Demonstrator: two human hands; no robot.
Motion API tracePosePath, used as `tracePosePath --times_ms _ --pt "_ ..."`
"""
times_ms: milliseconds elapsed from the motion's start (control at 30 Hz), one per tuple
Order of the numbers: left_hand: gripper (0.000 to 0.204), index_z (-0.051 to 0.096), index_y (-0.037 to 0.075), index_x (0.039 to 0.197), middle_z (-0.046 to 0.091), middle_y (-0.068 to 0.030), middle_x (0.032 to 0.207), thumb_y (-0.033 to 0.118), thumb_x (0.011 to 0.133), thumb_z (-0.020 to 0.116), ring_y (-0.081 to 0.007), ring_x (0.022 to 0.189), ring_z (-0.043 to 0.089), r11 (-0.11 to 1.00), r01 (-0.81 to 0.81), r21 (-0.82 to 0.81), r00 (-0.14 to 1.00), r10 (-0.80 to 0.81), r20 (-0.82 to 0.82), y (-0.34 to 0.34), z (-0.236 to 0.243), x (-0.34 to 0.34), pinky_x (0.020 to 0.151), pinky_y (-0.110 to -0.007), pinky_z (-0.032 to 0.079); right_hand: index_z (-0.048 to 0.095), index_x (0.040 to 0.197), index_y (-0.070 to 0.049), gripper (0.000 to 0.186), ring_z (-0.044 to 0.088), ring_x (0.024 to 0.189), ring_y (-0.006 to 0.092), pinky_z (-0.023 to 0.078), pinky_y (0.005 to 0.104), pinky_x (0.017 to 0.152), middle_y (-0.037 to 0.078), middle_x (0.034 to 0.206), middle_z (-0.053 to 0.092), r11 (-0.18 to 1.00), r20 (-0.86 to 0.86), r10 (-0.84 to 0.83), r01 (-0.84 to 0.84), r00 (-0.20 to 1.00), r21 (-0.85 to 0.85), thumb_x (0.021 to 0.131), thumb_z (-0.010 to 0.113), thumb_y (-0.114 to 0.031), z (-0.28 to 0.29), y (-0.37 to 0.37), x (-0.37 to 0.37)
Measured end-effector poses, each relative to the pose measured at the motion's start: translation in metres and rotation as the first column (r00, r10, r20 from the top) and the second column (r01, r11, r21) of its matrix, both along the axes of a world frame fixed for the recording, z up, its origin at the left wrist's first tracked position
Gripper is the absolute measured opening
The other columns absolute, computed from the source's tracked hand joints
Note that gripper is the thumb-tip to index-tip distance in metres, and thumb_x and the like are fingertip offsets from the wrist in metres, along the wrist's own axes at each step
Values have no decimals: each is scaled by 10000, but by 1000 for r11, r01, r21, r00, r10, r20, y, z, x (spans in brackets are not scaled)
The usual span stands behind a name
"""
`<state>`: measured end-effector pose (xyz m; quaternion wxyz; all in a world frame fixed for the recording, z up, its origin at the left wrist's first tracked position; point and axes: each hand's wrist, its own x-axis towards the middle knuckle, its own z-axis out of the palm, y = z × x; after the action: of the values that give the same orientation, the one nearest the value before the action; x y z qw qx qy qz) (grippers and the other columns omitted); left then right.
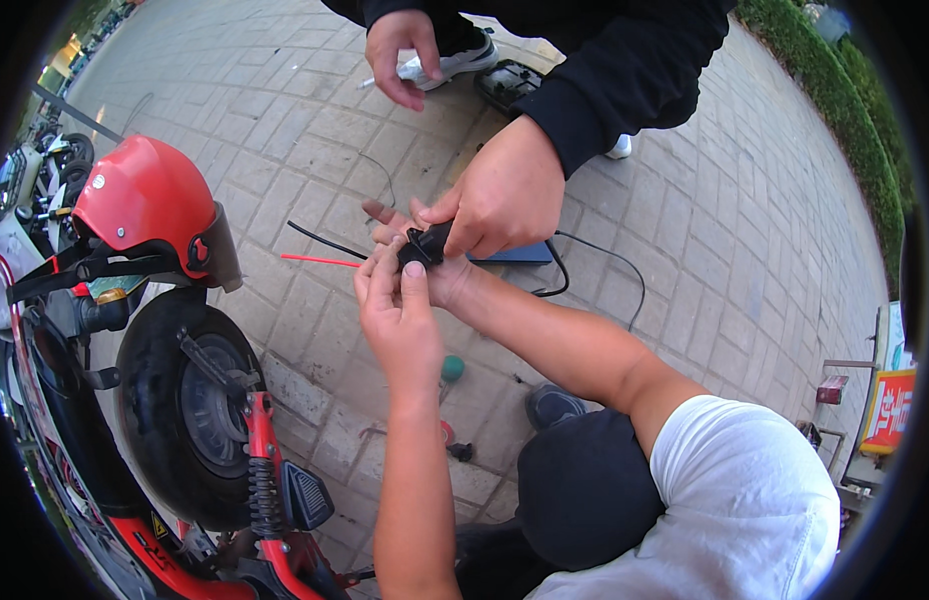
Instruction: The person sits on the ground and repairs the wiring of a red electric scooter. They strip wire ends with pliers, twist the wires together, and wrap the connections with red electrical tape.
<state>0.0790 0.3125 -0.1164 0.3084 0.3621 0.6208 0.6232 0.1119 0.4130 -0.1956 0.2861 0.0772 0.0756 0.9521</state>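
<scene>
My left hand (pixel 397 310) is closed in a pinch, its thumb pressed against the lower end of a black cylindrical piece (pixel 428 245). My right hand (pixel 447 284) lies beneath that piece, palm up and fingers partly curled around it, mostly covered by the other hands. Across from me, a co-worker's hand (pixel 510 190) grips the upper end of the same piece. The co-worker's other hand (pixel 400 55) hangs farther back with a white pen-like item (pixel 368 83) by it. A thin red strip (pixel 320 260) and a black cable (pixel 328 238) stick out left of my fingers.
A blue flat box (pixel 515 255) with a dark cord (pixel 615 268) lies behind my right forearm. On the left stands a red motor scooter with a rear wheel (pixel 200 400) and a red helmet (pixel 150 205). A green round object (pixel 452 368) rests on the brick paving.
</scene>
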Motion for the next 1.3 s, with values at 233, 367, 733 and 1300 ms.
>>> tracePosePath --times_ms 233,367,733,1300 --pt "311 603 -51 1267 525 -75 1263 10 965 558 -142 1106 572 999 -10 51 999 8 40 -5 3 7 978 -301 466 503 1321 -61 582 611 737 204 526 388 650 45 752 555 998 -112 10 -3 994 64 1015 409 -547 6 2 1" --pt "325 579 -50 1275 484 -99 1272 70 974 569 -192 1120 574 998 30 52 997 -34 73 -8 6 14 977 -327 474 494 1332 -53 590 581 723 212 515 384 647 61 777 542 992 -118 -21 35 993 123 1028 385 -547 10 4 7" --pt "286 493 -57 1188 535 -132 1253 -92 909 540 -217 1182 569 997 6 78 901 -39 431 -7 -3 14 1017 -339 462 486 1336 -50 602 606 975 278 534 413 836 132 970 630 987 222 -62 27 973 156 1036 347 -552 21 -7 21" --pt "263 424 32 1101 477 -119 1291 -22 924 611 -164 1096 537 964 178 198 886 -245 394 -7 24 6 927 -294 467 581 1084 -28 210 611 930 147 489 268 740 80 1087 622 850 882 -401 -259 248 459 984 581 -213 95 -101 146"
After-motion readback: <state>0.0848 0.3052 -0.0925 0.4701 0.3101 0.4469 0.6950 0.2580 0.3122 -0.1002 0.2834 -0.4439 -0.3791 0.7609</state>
